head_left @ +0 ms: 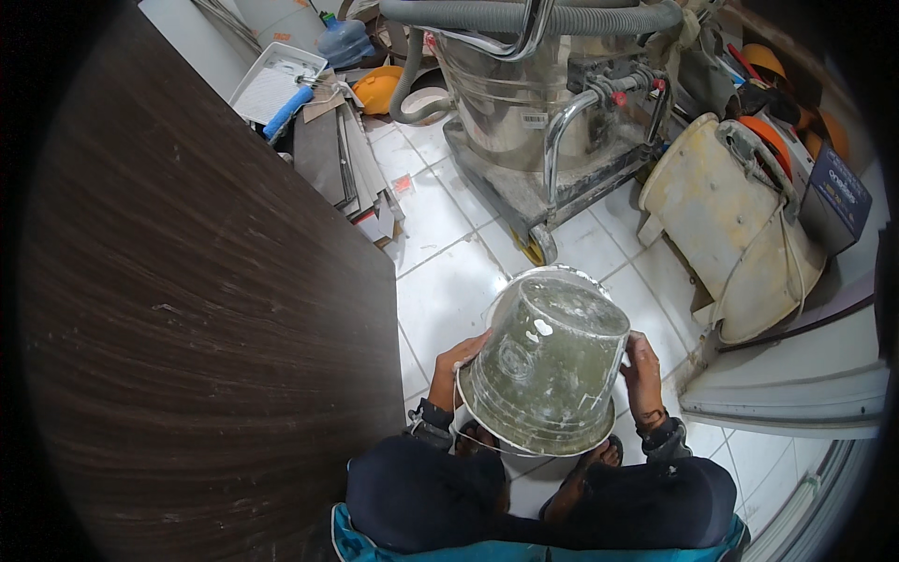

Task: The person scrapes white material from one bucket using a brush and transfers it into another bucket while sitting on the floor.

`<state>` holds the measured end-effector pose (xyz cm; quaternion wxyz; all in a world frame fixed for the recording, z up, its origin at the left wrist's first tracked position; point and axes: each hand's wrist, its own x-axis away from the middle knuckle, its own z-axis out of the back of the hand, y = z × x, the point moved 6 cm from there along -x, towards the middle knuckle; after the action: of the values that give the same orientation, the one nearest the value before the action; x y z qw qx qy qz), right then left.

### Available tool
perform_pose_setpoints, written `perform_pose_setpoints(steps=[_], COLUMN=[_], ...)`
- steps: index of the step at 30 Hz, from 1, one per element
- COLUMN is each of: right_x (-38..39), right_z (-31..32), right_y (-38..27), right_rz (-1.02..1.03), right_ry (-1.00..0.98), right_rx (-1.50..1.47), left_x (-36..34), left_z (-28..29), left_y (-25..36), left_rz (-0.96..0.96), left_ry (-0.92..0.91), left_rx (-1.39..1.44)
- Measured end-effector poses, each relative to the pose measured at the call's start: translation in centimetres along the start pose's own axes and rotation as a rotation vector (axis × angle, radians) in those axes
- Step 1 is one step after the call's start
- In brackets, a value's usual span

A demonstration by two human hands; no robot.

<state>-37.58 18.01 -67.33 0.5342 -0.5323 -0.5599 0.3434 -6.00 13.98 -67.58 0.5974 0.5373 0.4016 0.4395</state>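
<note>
To our left, a dark wood-grained panel (215, 309) fills much of the view, with a white tiled floor (440, 281) beside it. Beyond us stands a steel-drummed machine (506, 103) on a wheeled base, and to the right leans a pale, stained tub (712, 215). We crouch with our dark-clad knees (421, 496) apart, and the bucket (548, 384), green-grey and caked with dried residue, is just in front of them, turned base-up and somewhat tilted. We cannot tell whether its rim touches the tiles.

Our left hand (457, 361) is half open, curved round the bucket's left wall, its fingertips partly hidden. Our right hand (642, 377) is bent in much the same way against the opposite wall, so the two have hold of it between them. To handle it well, we would judge, we should press evenly from both palms, since the tapering wall may slip, and lower the rim gently, clear of our feet (607, 453) close beneath. Near the base sits a small white patch (543, 327); if it is wet, our fingers do best away from it.
</note>
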Motion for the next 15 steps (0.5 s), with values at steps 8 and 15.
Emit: perform_pose_setpoints(steps=[8, 15], right_x=[-0.3, -1.1], right_z=[0.0, 1.2], right_y=[-0.1, -0.7], right_rz=[-0.041, 0.044], right_ry=[0.058, 0.143], right_rx=[0.055, -0.067], left_x=[-0.2, -0.3], left_z=[-0.1, 0.0], left_y=[0.6, 1.7], left_rz=[-0.034, -0.129], left_ry=[-0.013, -0.032], left_rx=[-0.058, -0.117])
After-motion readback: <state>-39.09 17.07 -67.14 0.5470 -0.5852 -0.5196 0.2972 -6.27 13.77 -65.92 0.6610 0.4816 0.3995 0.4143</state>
